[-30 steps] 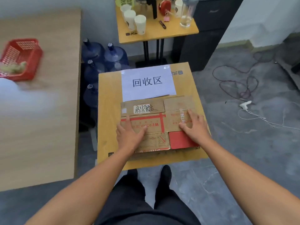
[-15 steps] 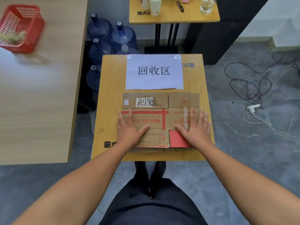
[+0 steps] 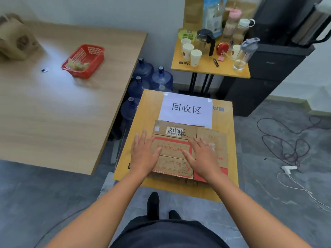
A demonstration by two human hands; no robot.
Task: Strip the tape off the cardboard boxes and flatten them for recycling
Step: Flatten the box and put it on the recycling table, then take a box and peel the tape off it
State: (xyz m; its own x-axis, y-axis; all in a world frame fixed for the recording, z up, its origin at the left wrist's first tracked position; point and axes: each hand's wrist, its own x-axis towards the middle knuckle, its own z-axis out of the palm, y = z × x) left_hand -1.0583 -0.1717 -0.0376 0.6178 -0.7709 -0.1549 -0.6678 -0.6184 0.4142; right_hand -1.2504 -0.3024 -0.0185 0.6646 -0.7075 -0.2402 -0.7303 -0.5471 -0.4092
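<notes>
- Both my left hand (image 3: 143, 154) and right hand (image 3: 202, 156) still press flat on the flattened cardboard (image 3: 177, 133), fingers (image 3: 141, 138) straight, slightly apart, clamping nothing
- Right hand has slid toward the stack's middle
- It sits on the bench (image 3: 143, 111) below the paper sign (image 3: 186, 110); I judge it flattened

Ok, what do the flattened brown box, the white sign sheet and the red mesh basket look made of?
Flattened brown box: cardboard, matte, with creased flaps and worn edges.
White sign sheet: likely paper, thin, lying flat.
Red mesh basket: probably moulded plastic, with uniform lattice walls.
</notes>
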